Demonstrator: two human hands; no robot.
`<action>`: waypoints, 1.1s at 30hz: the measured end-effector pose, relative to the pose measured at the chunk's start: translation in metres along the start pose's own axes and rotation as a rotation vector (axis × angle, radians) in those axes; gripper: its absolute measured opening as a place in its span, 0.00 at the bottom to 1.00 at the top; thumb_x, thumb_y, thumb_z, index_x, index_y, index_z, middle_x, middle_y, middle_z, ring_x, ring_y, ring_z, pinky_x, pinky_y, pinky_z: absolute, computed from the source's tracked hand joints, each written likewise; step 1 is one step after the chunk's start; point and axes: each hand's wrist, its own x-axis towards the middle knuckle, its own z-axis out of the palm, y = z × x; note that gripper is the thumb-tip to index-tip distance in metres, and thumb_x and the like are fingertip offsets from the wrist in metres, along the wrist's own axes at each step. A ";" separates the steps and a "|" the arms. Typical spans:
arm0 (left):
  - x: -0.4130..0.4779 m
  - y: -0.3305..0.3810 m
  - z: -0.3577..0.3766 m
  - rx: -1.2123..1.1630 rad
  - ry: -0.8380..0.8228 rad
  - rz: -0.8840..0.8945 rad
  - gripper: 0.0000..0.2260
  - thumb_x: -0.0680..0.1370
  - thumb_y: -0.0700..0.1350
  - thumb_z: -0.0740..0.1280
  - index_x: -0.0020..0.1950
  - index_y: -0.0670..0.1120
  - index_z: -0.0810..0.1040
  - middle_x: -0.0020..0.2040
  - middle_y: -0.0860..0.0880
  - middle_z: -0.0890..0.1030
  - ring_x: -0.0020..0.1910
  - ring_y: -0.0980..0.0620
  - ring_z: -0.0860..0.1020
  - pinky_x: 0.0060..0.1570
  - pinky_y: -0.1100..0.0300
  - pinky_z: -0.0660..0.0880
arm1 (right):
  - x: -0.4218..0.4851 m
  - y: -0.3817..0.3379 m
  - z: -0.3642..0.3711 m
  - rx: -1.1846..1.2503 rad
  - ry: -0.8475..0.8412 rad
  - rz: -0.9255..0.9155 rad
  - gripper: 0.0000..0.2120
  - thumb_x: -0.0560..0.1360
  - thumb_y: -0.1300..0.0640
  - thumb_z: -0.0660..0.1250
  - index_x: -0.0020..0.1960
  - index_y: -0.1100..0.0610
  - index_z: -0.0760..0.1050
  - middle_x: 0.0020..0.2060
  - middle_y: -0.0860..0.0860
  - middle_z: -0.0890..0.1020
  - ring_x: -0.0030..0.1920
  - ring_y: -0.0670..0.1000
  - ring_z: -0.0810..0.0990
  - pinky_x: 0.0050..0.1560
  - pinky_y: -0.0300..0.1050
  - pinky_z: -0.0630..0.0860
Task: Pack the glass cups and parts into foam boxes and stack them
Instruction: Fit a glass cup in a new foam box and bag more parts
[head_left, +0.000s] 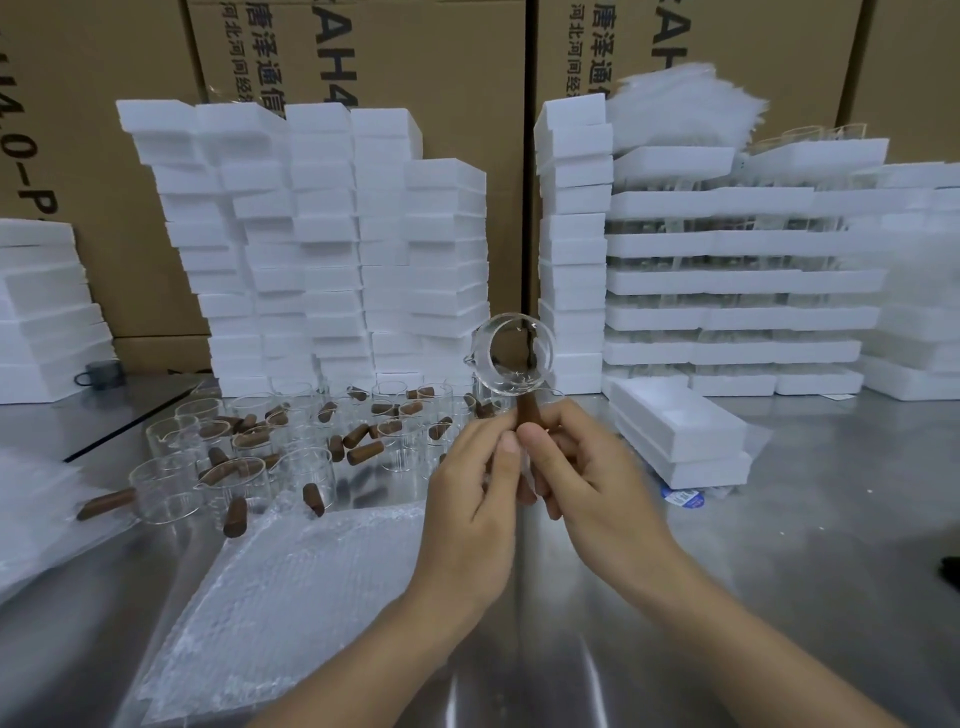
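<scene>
A brown wooden handle is pinched between both hands at the centre of the frame. The left hand is closed around its lower part, with the thumb laid along it, and the right hand is wrapped round it from the other side, its fingertips meeting the left thumb. At the top of the handle a clear round glass cup with a small pouring lip is held up above the hands, its open mouth turned toward the camera.

Just below and left of the hands a sheet of clear bubble wrap is spread on the brushed steel table. Further left, in the middle left of the frame, a cluster of empty clear glass cups is seen, with loose brown wooden handles scattered among and over them; one cup at the far left already carries a handle.

Right of the hands, two shallow white foam boxes are stacked on the table. Behind them, at the right, layered white foam trays holding glassware are piled high. At upper centre left, tall stacks of plain white foam blocks stand against brown cardboard cartons with black print.
</scene>
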 end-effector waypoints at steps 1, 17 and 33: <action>0.000 0.001 0.000 -0.023 0.010 -0.016 0.14 0.89 0.51 0.57 0.63 0.57 0.82 0.49 0.50 0.81 0.44 0.47 0.80 0.45 0.62 0.74 | 0.000 0.001 0.001 -0.013 -0.009 0.007 0.07 0.85 0.46 0.65 0.51 0.46 0.78 0.31 0.53 0.77 0.35 0.61 0.76 0.32 0.55 0.72; 0.007 0.013 -0.005 -0.458 0.096 -0.350 0.11 0.85 0.42 0.67 0.50 0.39 0.86 0.37 0.46 0.82 0.25 0.56 0.78 0.23 0.66 0.73 | -0.004 -0.002 0.010 0.143 -0.106 0.233 0.14 0.85 0.46 0.62 0.45 0.47 0.82 0.31 0.50 0.78 0.28 0.49 0.76 0.28 0.37 0.68; 0.012 0.006 -0.007 -0.584 -0.108 -0.416 0.18 0.82 0.58 0.67 0.60 0.47 0.87 0.48 0.38 0.86 0.37 0.44 0.81 0.38 0.55 0.80 | 0.000 -0.001 0.012 0.312 0.068 0.247 0.15 0.77 0.51 0.76 0.40 0.60 0.76 0.29 0.54 0.74 0.26 0.48 0.71 0.26 0.36 0.67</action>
